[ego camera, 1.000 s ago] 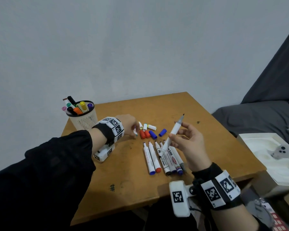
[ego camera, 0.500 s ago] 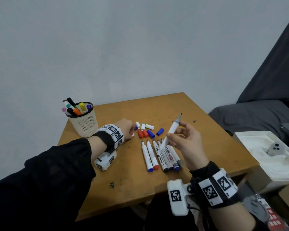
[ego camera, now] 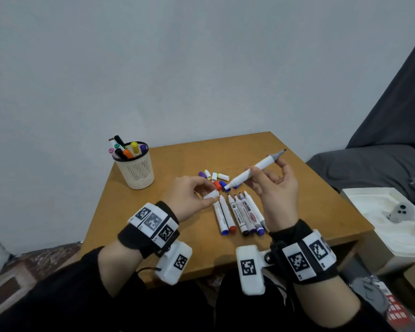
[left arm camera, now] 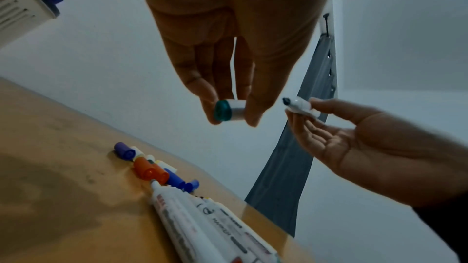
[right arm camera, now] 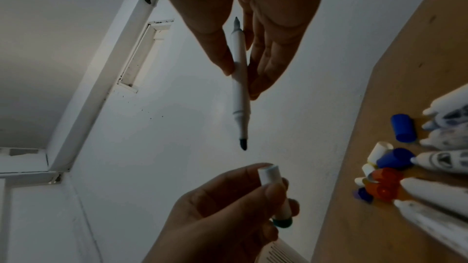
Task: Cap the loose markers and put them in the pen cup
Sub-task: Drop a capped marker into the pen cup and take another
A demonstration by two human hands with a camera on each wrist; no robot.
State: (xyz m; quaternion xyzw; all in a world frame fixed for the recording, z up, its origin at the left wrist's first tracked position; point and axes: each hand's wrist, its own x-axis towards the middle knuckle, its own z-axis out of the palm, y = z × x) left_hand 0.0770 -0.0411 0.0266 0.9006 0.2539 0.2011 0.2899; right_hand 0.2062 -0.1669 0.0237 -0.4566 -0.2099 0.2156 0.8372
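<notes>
My right hand (ego camera: 261, 174) holds an uncapped white marker (ego camera: 252, 169) above the table, slanted, its grey tip up to the right. In the right wrist view the marker (right arm camera: 240, 79) points its dark tip down at the cap. My left hand (ego camera: 203, 197) pinches a white cap (ego camera: 211, 194) just left of the marker's lower end; the cap (left arm camera: 229, 110) has a teal end. Several loose caps (ego camera: 215, 179) lie behind a row of uncapped markers (ego camera: 240, 214). The cream pen cup (ego camera: 136, 170) stands at the back left, holding several markers.
The wooden table (ego camera: 182, 154) stands against a grey wall. A white foam tray (ego camera: 379, 212) with a small grey object sits off the table's right edge. Dark fabric covers the far right. The cup's rim (left arm camera: 22, 5) shows at the top left of the left wrist view.
My left hand has come off the cap pile towards me with a white cap pinched in it. My right hand has tipped the marker from near upright to a slant.
</notes>
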